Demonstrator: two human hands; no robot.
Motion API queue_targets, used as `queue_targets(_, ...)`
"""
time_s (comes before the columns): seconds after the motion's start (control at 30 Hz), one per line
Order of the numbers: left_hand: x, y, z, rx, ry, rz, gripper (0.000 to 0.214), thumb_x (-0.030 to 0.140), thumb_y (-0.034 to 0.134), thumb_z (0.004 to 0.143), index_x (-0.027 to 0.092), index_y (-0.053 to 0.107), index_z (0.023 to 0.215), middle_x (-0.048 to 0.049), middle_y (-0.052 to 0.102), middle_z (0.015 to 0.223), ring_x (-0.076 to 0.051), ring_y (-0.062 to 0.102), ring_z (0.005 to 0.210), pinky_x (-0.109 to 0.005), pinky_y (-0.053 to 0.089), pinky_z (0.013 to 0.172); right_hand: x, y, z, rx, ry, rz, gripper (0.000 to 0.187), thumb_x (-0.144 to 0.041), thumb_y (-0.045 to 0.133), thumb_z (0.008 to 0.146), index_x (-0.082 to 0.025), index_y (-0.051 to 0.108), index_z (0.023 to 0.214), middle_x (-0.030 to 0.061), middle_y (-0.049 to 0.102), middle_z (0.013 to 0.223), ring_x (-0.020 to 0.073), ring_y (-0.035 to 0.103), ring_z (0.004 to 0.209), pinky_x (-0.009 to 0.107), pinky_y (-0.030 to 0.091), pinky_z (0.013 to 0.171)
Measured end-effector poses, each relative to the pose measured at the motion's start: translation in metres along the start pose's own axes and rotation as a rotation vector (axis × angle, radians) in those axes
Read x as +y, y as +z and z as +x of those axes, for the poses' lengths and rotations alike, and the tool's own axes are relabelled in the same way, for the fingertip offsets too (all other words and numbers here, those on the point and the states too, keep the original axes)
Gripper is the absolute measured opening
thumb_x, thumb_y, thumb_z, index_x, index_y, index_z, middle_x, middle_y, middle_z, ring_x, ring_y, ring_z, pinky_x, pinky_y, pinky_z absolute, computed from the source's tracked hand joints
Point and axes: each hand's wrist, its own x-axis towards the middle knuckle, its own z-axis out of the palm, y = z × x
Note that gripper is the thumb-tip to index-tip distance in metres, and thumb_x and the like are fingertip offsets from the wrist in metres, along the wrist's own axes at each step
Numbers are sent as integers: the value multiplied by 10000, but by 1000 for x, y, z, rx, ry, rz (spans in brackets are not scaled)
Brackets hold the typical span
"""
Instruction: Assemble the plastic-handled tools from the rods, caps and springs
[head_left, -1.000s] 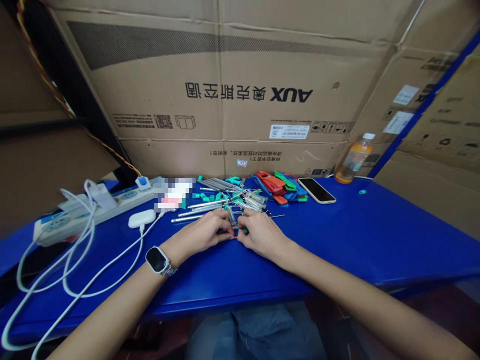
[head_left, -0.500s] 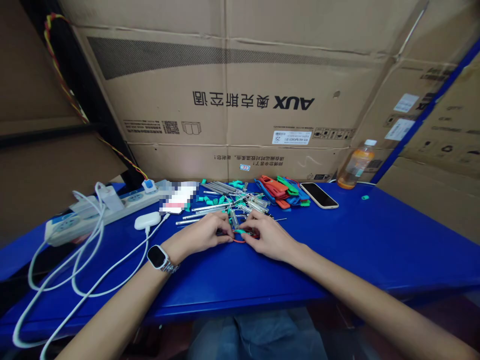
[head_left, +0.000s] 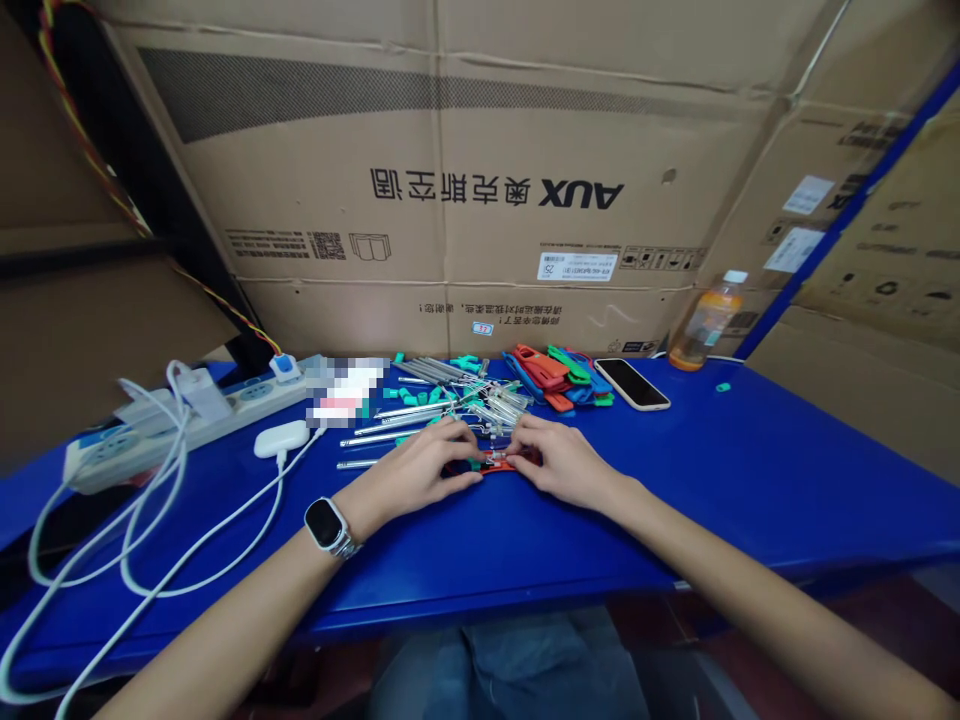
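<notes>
From where I stand, the person's bare left hand (head_left: 435, 465) and right hand (head_left: 562, 465) are near each other over the glossy blue table (head_left: 720, 500), thumbs and fingers bent inward on a small, slim red-orange plastic piece (head_left: 496, 467). That piece sits between the two sets of fingertips, by the front of the clutter; I cannot tell whether either hand is clamped on it, since the fingers cover its ends. A rectangular dark-faced watch with a metal band (head_left: 327, 524) circles the left wrist. Just beyond the hands lie slender silver metal rods (head_left: 386, 434), short teal plastic pieces (head_left: 407, 394) and clear plastic tubular handles (head_left: 510, 402). Behind and to the right is a heap of flat red, blue and green plastic pieces (head_left: 547, 370), just beside a black-screened phone in a pale case (head_left: 632, 384).
</notes>
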Motion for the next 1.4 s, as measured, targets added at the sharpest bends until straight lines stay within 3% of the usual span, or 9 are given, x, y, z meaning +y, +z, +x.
queue_targets(0.13, -2, 3, -1, -25, 78, 87, 237, 331, 524, 981, 186, 707, 1017, -81, 609, 1044, -212, 590, 967, -349, 480, 878, 0, 1, 4, -13, -19, 49, 71, -173, 613, 868, -187, 623, 798, -2, 618, 882, 107, 555, 700, 228, 357, 626)
queue_targets(0.3, -1, 2, -2, -19, 103, 169, 281, 327, 488, 998, 229, 655, 1202, -75, 606, 1040, -208, 586, 945, -338, 476, 853, 2, 4, 7, -4, -50, 144, 108, -99, 612, 831, -173, 608, 753, -4, 581, 835, 102, 524, 664, 223, 361, 611)
queue_targets(0.53, 4, 2, 0, -36, 95, 218, 248, 305, 480, 999, 203, 702, 1041, -82, 598, 1036, -212, 572, 950, -343, 463, 863, 2, 5, 8, 3, -73, 211, 140, -66, 610, 817, -164, 603, 717, 0, 571, 804, 111, 532, 675, 230, 385, 628)
queue_targets(0.77, 3, 5, 1, -17, 28, 72, 199, 296, 524, 974, 206, 663, 1085, -80, 588, 1089, -221, 574, 1019, -349, 473, 903, 0, 0, 12, 7, -75, 181, 108, -122, 579, 850, -173, 673, 833, 10, 621, 826, 110, 545, 665, 230, 403, 631)
queue_targets(0.93, 3, 5, 1, 4, -57, -92, 217, 310, 610, 924, 220, 651, 1117, -62, 575, 1101, -215, 581, 1026, -347, 480, 908, 8, -7, 42, 162, -41, 148, 130, -121, 553, 848, -157, 678, 851, 24, 676, 815, 120, 576, 686, 231, 423, 652)
queue_targets(1.03, 1, 3, 1, 66, -52, -137, 194, 317, 579, 942, 221, 655, 1092, -55, 586, 1082, -207, 577, 1023, -346, 474, 912, 17, -11, 73, 157, 5, 88, 141, -136, 552, 841, -157, 691, 850, 19, 700, 778, 118, 582, 644, 232, 420, 638)
queue_targets(1.17, -8, -7, 5, 138, -51, -63, 197, 308, 506, 974, 192, 664, 994, -64, 611, 1016, -214, 567, 992, -365, 460, 903, 25, -12, 114, 113, 93, -69, 171, -143, 546, 834, -177, 713, 840, 38, 739, 843, 148, 640, 766, 236, 430, 695)
queue_targets(1.27, -18, -16, 13, 100, -106, 49, 240, 309, 472, 981, 177, 668, 934, -70, 621, 954, -223, 574, 942, -363, 460, 850, 25, -13, 132, 115, 132, -100, 154, -145, 572, 812, -196, 718, 810, 42, 743, 854, 174, 646, 793, 255, 421, 686)
queue_targets(1.4, -25, -21, 28, 32, -170, 98, 252, 311, 474, 973, 173, 672, 898, -63, 632, 882, -212, 591, 833, -327, 456, 739, 29, -22, 133, 139, 182, -148, 145, -200, 578, 828, -226, 718, 851, 39, 735, 885, 210, 630, 838, 288, 410, 680)
